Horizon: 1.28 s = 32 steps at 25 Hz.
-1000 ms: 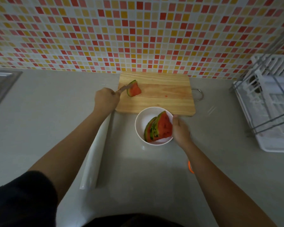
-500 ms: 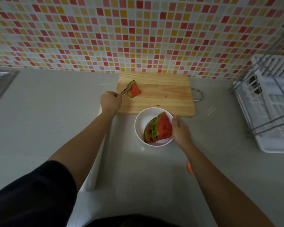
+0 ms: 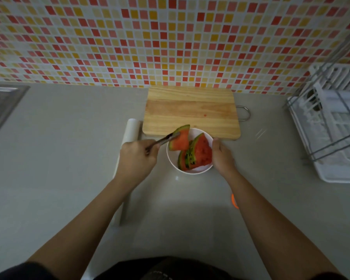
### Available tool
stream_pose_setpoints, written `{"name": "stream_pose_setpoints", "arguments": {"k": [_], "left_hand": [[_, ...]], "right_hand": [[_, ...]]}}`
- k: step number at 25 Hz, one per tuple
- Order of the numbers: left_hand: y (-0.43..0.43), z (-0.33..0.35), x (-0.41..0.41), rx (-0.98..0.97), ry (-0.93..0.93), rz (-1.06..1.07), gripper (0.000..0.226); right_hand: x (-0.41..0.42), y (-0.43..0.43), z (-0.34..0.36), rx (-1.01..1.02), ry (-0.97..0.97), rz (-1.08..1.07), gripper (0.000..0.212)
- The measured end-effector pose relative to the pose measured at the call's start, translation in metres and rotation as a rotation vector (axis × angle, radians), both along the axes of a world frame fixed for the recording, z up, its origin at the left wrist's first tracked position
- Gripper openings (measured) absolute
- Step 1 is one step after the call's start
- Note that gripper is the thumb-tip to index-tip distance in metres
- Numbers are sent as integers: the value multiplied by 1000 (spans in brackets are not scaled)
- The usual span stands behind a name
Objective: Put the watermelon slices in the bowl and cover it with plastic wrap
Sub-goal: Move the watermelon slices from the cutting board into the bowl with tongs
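A white bowl (image 3: 198,170) stands on the counter just in front of the wooden cutting board (image 3: 191,111). Watermelon slices (image 3: 198,154) lean upright inside it. My left hand (image 3: 137,158) grips metal tongs (image 3: 163,140), and the tongs pinch one watermelon slice (image 3: 180,139) over the bowl's left rim. My right hand (image 3: 222,156) holds the bowl's right side. A roll of plastic wrap (image 3: 129,138) lies on the counter left of the bowl, partly hidden under my left arm.
A white dish rack (image 3: 335,122) with a metal frame fills the right side. A steel sink edge (image 3: 2,104) shows at the far left. An orange object (image 3: 234,201) peeks out beside my right forearm. The tiled wall runs behind the board.
My left hand has carried the slice in the tongs from the back left of the cutting board down to the bowl. The board now has no slice on it. My right hand stayed on the bowl.
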<state>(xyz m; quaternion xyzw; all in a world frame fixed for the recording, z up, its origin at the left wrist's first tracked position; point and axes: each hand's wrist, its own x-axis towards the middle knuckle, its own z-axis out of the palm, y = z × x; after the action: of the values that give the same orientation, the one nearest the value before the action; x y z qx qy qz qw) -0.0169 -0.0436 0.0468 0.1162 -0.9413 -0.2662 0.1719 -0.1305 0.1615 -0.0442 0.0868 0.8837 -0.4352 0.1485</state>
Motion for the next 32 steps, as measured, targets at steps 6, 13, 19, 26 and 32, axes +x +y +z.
{"name": "stream_pose_setpoints", "arguments": {"k": [6,13,19,26,32], "left_hand": [[32,-12,5,-442,-71,-222,6],[39,-18,-2,287,-258,67,38],[13,-7,-27,737,-195,260,33],[-18,-35,-134,168,-306,220,38],[-15,-71,-162,2,-303,195,35]], "right_hand": [[-1,-3,2,13,32,19,56],[2,-5,11,72,81,37,57],[-3,-3,17,187,99,113,55],[-8,-2,15,227,73,134,48],[-5,-4,5,260,126,74,50]]}}
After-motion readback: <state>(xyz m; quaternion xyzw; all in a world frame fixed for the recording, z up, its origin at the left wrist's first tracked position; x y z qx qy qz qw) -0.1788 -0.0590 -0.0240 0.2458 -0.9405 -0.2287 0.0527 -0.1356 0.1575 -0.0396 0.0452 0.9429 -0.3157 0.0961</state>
